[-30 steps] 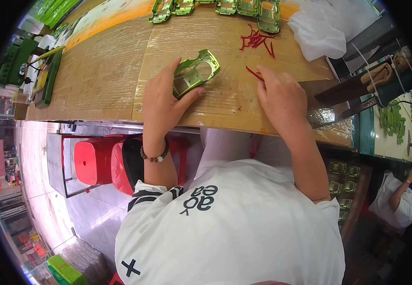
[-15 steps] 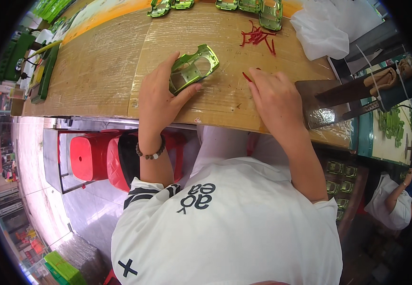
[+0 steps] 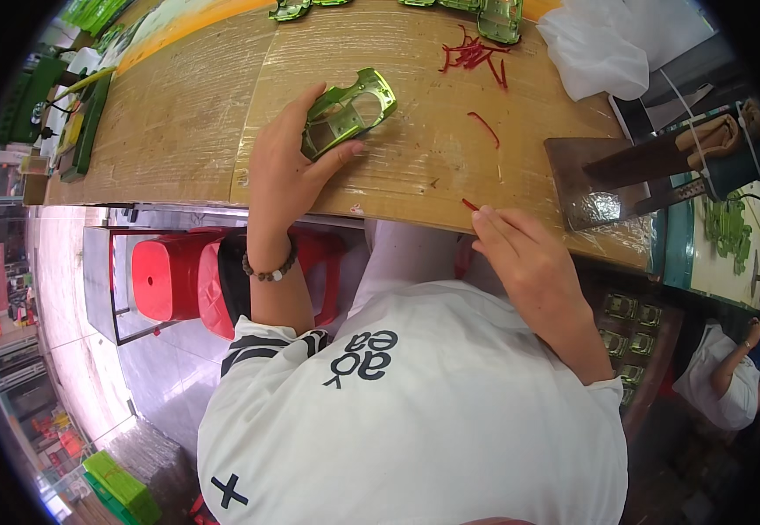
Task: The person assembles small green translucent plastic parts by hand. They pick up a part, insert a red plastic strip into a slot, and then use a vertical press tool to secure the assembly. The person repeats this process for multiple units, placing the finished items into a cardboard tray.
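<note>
A shiny green toy car body shell (image 3: 338, 133) rests in my left hand (image 3: 282, 162), gripped between thumb and fingers above the cardboard-covered table (image 3: 187, 114). My right hand (image 3: 533, 267) is at the table's front edge, pinching a thin red strip (image 3: 468, 204) whose end sticks out past the fingertips. Another curved red strip (image 3: 487, 129) lies alone on the table, farther off than my right hand. Beyond it sits a loose pile of similar red strips (image 3: 475, 58).
More green car shells (image 3: 499, 21) line the far edge. At the right are white plastic bags (image 3: 586, 52) and a dark metal plate with a bar-shaped tool (image 3: 594, 197). Red stools (image 3: 165, 276) stand under the table at left. Another person (image 3: 720, 376) is at far right.
My right hand has drawn back toward me to the table edge, the red strip in its fingers. A single strip now shows on the table. My left hand keeps its hold on the shell.
</note>
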